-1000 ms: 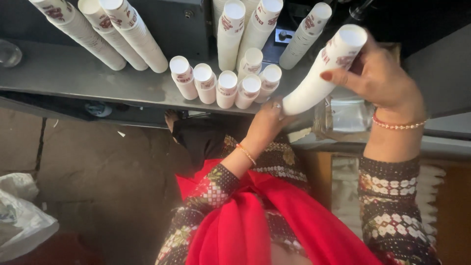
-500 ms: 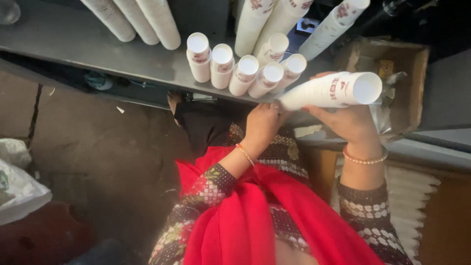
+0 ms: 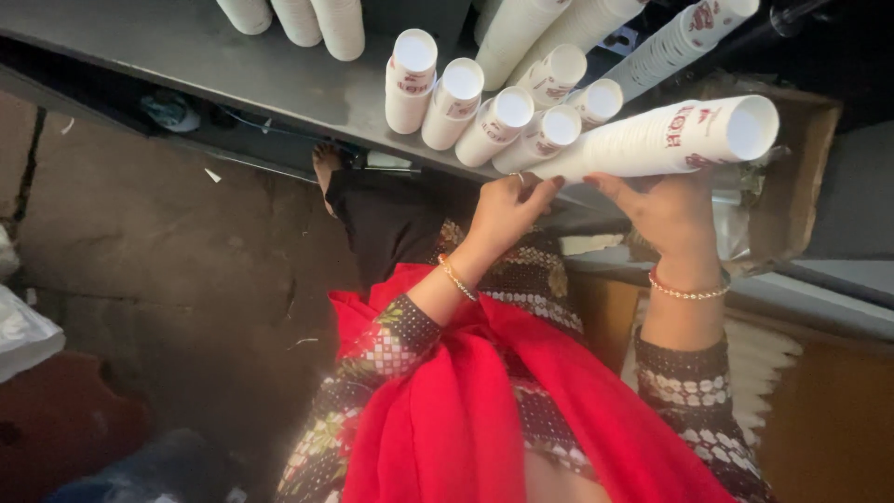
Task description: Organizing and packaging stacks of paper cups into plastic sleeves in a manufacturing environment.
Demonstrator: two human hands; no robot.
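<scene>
A: Starting at the left, what is lying there?

B: A pale bag is sitting at the left edge on the dark floor. Above it, the grey metal bench is running across the top, with three tall white cup stacks poking in from the upper edge.

A: And further in?

B: A cluster of short stacks of white paper cups is leaning on the bench, open ends facing the camera. Behind them, longer stacks are slanting up and away.

A: What are the hands doing?

B: The left hand is curling its fingers around the narrow end of a long stack of cups, pinching it from below. The right hand is cupping the same stack from underneath, thumb reaching toward the left hand. Both are grasping it.

A: Where is that stack sitting?

B: It is lying almost level in the air, just in front of the bench edge, its wide open end pointing right over a cardboard box lined with clear plastic.

A: Anything else?

B: A red scarf is draping down over patterned sleeves, and a bracelet is circling each wrist.
</scene>
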